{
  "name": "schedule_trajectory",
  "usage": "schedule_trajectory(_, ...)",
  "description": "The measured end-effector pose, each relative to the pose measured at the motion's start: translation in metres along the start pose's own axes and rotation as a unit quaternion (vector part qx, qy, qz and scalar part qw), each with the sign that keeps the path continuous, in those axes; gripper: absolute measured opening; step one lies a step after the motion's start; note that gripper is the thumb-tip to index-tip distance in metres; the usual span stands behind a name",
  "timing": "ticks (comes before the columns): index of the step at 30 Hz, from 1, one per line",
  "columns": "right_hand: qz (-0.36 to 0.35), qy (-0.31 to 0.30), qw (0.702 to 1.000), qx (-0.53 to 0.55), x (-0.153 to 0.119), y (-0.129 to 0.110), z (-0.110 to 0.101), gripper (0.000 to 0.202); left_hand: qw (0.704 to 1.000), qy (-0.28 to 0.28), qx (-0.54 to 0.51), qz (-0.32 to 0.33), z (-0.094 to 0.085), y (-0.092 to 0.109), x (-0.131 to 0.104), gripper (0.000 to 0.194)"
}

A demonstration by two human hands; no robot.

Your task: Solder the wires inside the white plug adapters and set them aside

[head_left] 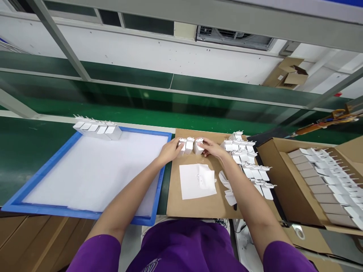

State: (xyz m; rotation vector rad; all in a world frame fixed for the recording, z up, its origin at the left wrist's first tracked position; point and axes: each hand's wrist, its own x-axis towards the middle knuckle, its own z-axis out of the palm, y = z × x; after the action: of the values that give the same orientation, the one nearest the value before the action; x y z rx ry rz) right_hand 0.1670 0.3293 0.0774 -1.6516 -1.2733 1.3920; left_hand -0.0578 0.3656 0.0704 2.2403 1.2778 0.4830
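Observation:
Three small white boxes with their top flaps up stand side by side on a brown cardboard sheet. My left hand has its fingers closed against the leftmost box. From the right, my right hand grips another white box, a small gap apart from the middle one. Nearer my body lies a white paper sheet with a smaller, creased white piece on it. Curved white scraps lie beside it, partly under my right forearm.
Several rows of open white boxes stand on the right of the cardboard. Beyond them, a carton holds many more. To the left sits a blue-rimmed tray lined in white, with several white boxes at its far corner.

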Motion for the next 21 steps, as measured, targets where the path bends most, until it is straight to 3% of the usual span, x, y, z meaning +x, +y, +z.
schedule_trajectory(14, 0.022, -0.004, 0.998, 0.056, -0.002, 0.000, 0.027, 0.041, 1.000, -0.010, 0.019, -0.021, 0.001, 0.004, -0.002, 0.033)
schedule_trajectory(21, 0.033, 0.032, 0.997, 0.065, 0.001, -0.005, 0.024, 0.042, 0.999, -0.033, -0.013, -0.030, 0.001, 0.005, 0.004, 0.033)
